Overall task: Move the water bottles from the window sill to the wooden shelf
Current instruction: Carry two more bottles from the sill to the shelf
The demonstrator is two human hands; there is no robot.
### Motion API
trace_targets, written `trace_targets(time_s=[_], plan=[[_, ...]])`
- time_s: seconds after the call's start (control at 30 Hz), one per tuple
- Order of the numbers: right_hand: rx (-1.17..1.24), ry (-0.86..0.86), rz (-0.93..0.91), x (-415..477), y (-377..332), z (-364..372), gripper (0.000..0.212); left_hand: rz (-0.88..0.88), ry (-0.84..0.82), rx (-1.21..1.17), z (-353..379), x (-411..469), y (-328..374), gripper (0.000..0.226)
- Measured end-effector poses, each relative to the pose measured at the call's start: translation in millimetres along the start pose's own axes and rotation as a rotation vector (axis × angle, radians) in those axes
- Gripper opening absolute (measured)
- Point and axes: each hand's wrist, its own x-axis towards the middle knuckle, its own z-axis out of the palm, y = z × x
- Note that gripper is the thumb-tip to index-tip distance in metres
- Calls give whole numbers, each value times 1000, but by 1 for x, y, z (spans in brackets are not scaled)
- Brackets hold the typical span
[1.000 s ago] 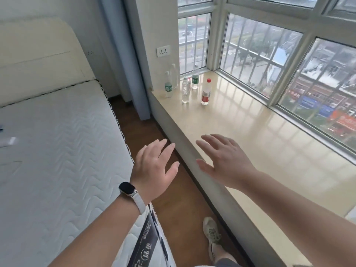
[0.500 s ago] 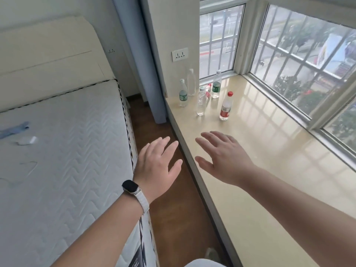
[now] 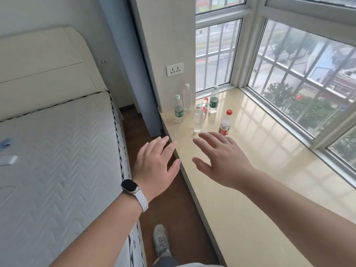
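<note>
Several plastic water bottles stand on the cream window sill (image 3: 250, 151) at its far end by the wall. Nearest is a red-capped bottle (image 3: 225, 123), with a clear bottle (image 3: 198, 119) to its left. Behind them stand a green-labelled bottle (image 3: 178, 112), a plain clear bottle (image 3: 186, 98), another green-labelled bottle (image 3: 213, 101) and a red-labelled one (image 3: 204, 107), partly hidden. My right hand (image 3: 223, 160) hovers open over the sill, fingertips just short of the red-capped bottle. My left hand (image 3: 156, 166), with a watch on its wrist, is open above the floor gap. No wooden shelf is in view.
A bed with a white mattress (image 3: 57, 160) and cream headboard fills the left. A narrow strip of wooden floor (image 3: 169, 209) runs between bed and sill, with my shoe (image 3: 160, 239) on it. A wall socket (image 3: 175, 69) sits above the bottles. Barred windows border the sill.
I have moved closer to the bottles. Both open hands have reached forward, the right one now almost at the red-capped bottle.
</note>
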Motion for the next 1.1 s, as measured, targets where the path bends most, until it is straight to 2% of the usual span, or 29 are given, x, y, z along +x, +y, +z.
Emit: trace_targets(time_s=[0.17, 0.33, 0.6, 0.83, 1.1], plan=[[-38, 3, 57, 49, 1, 16, 57, 67, 16, -27, 27, 41, -46, 48], [-57, -26, 167, 133, -13, 38, 59, 113, -34, -71, 50, 102, -125, 48], [-103, -12, 215, 256, -44, 67, 58, 187, -5, -121, 72, 183, -239, 46], [-121, -39, 244, 313, -33, 82, 58, 216, -51, -140, 98, 226, -279, 48], [-60, -41, 290, 379, 24, 127, 57, 262, -147, -135, 160, 294, -286, 47]])
